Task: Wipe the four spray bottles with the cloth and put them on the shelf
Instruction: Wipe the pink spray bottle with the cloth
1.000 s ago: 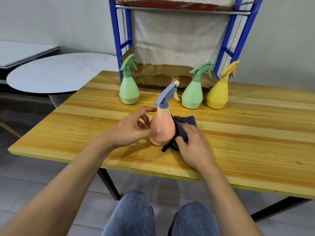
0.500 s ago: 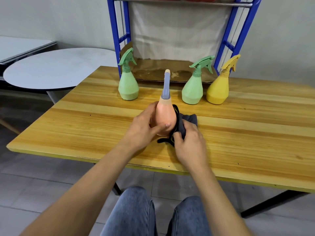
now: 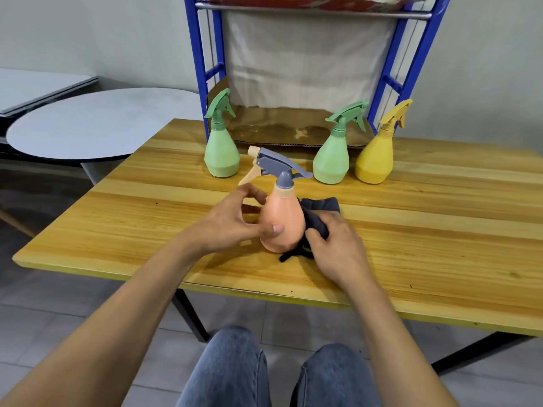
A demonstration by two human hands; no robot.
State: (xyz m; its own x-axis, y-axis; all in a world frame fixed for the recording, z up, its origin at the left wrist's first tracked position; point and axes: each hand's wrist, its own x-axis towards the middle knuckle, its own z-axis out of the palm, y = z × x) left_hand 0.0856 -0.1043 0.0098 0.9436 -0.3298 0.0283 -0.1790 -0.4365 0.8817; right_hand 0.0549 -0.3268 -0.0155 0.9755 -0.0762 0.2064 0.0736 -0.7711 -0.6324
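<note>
Peach bottle [image 3: 282,218] has spun nozzle-left in the left grip [image 3: 232,224], right grip [image 3: 335,248] clutching cloth [image 3: 321,210] against it, so the first wipe's working round.

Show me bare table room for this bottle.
Bare wood right of the cloth, in front of the yellow bottle; also left of the left hand. Crowded back right: the right green bottle stands beside the yellow one.

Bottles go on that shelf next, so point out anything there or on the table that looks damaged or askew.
The brown cardboard sheet lining the blue metal shelf is blotched with pale stains, and its front edge looks ragged. The two green plastic spray bottles and the yellow one stand upright; nothing looks spilled.
</note>
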